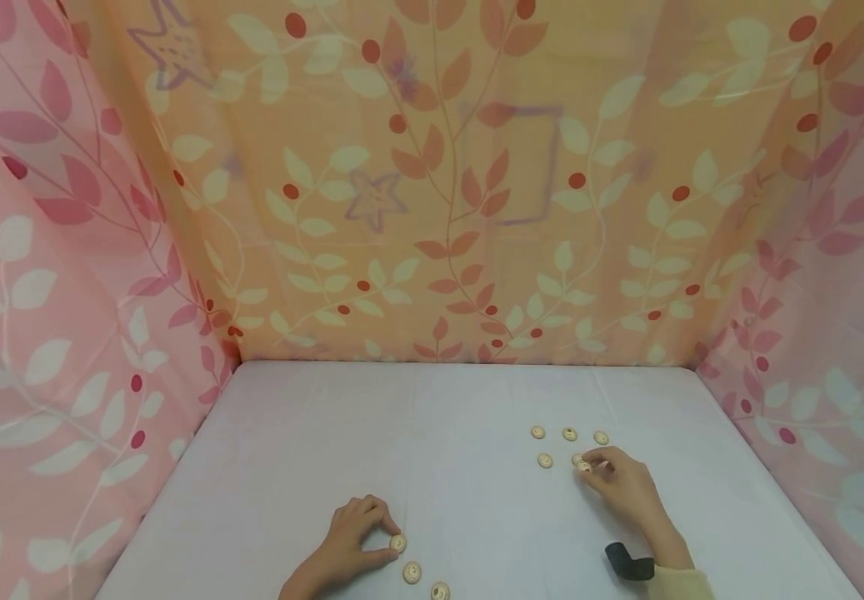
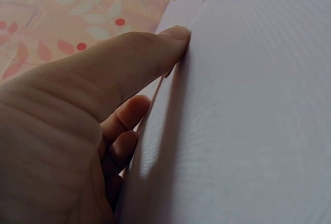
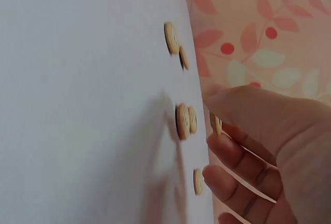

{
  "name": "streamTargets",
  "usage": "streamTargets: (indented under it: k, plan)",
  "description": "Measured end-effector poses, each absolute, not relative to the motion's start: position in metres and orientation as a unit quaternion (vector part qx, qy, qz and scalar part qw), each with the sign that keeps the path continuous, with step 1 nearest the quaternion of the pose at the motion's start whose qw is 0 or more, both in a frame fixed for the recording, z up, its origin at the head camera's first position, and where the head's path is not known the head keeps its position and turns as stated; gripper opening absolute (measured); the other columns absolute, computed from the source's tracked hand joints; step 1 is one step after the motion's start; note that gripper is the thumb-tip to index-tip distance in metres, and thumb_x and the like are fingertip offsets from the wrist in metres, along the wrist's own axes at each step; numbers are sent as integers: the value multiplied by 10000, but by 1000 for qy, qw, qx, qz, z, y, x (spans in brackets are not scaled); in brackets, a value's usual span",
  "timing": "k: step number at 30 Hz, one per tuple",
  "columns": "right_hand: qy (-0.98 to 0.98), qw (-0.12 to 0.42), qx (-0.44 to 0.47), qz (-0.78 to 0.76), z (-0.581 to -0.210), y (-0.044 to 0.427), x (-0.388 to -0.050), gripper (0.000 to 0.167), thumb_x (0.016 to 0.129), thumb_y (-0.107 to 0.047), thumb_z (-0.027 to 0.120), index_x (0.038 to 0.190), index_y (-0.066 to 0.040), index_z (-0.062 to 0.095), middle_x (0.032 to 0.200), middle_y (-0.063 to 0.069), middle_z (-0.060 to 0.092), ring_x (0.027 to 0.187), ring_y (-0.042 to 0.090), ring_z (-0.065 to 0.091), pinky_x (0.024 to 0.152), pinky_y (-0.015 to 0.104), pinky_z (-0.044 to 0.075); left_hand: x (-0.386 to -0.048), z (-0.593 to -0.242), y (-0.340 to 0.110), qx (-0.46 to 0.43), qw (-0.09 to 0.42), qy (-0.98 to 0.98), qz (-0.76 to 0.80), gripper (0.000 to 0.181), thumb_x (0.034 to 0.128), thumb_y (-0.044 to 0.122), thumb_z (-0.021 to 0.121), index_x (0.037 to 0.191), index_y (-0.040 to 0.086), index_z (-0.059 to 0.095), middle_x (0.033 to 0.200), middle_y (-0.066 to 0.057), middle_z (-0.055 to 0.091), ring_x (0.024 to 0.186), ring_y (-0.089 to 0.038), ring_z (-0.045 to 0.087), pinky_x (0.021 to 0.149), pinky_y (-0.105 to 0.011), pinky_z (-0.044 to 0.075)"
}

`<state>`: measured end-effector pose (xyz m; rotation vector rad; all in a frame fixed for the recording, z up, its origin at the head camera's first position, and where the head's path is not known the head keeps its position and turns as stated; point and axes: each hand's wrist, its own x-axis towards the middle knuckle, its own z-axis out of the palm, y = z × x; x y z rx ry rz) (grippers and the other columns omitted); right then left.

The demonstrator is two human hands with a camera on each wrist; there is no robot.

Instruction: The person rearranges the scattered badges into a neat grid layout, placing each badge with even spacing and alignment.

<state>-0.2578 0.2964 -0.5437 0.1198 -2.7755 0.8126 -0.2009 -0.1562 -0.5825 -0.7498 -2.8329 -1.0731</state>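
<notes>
Small round tan discs with dark markings lie on the white table. At the front, the left hand [image 1: 351, 537] has its thumb and index finger around a disc [image 1: 397, 543]; a second disc [image 1: 412, 572] and a third [image 1: 440, 591] lie nearby. The right hand [image 1: 630, 490] pinches a disc [image 1: 585, 467] above the table, overlapping another disc [image 1: 576, 459] in the head view. In the right wrist view the pinched disc [image 3: 216, 123] sits between thumb and fingers, off the surface. Behind that hand lie discs in a row, one [image 1: 570, 434] in its middle.
A black bent piece [image 1: 629, 562] lies beside the right forearm. Patterned cloth walls, orange [image 1: 402, 275] at the back and pink [image 1: 49, 350] at the left, plus another pink one at the right, enclose the white table [image 1: 327, 433].
</notes>
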Motion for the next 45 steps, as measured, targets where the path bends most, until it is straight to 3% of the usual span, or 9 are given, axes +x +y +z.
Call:
streamTargets:
  k: [7, 14, 20, 45]
  plan:
    - [-953, 159, 3, 258, -555, 317, -258, 252, 767, -272, 751, 983, -174, 667, 856, -27, 634, 696, 108, 497, 583, 256, 379, -201, -582, -157, -240, 7, -910, -337, 191, 775, 478, 668, 903, 384, 562, 1037, 227, 464, 968, -38, 380, 860, -421, 265]
    - [-954, 145, -26, 262, -561, 327, -261, 286, 798, -292, 719, 1028, -132, 662, 855, 9, 631, 687, 123, 494, 607, 292, 353, -201, -581, -156, -241, 16, -910, -337, 194, 768, 473, 677, 899, 377, 571, 1035, 226, 472, 956, -31, 385, 843, -408, 277]
    - [-954, 134, -34, 265, -564, 329, -263, 282, 793, -256, 724, 1025, -110, 657, 817, 7, 605, 648, 126, 455, 553, 249, 342, -201, -582, -158, -242, 20, -910, -336, 199, 764, 478, 677, 898, 375, 569, 1035, 229, 470, 954, -28, 384, 840, -403, 274]
    - [-950, 140, -9, 278, -557, 310, -251, 337, 786, -246, 732, 1081, -125, 620, 981, 52, 561, 720, 129, 462, 563, 242, 353, -198, -580, -155, -254, 29, -905, -339, 182, 784, 455, 667, 910, 364, 572, 1037, 207, 487, 963, -47, 393, 856, -416, 263]
